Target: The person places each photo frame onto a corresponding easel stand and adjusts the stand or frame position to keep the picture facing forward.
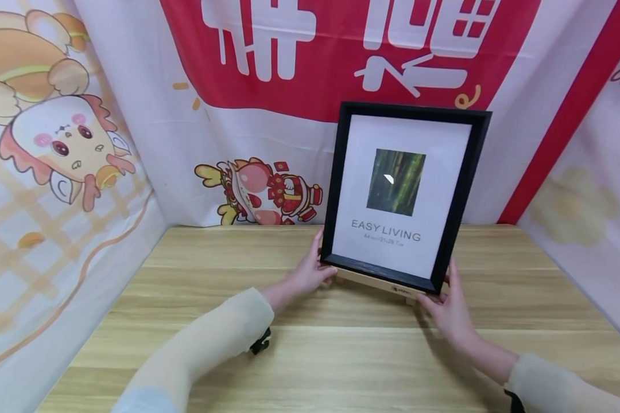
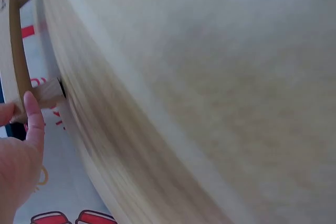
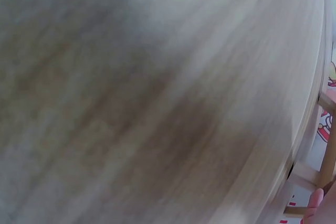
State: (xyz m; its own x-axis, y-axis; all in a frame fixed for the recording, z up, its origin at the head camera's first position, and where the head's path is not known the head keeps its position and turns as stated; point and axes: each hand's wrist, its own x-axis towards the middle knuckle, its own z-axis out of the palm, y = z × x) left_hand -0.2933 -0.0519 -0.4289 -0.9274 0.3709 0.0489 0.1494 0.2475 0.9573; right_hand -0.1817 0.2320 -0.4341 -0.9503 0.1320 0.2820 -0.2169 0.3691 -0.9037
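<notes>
A black picture frame (image 1: 330, 189) holds a white "EASY LIVING" sheet with a small green picture. It leans back, resting on the ledge of a wooden display stand (image 1: 374, 281), whose upper part is hidden behind it. At the stand's left end, my left hand (image 1: 310, 269) grips the ledge beside the frame's lower corner. My right hand (image 1: 452, 312) holds the opposite end, thumb in front and fingers along the side. Short feet under the ledge (image 2: 18, 61) show in the left wrist view. The right wrist view catches only part of the stand (image 3: 307, 174) and a few fingertips.
The wood-grain table (image 1: 341, 361) reaches back to a printed cloth (image 1: 268, 132) hanging behind the frame. Patterned cloth walls stand on the left (image 1: 57, 229) and right (image 1: 584, 189).
</notes>
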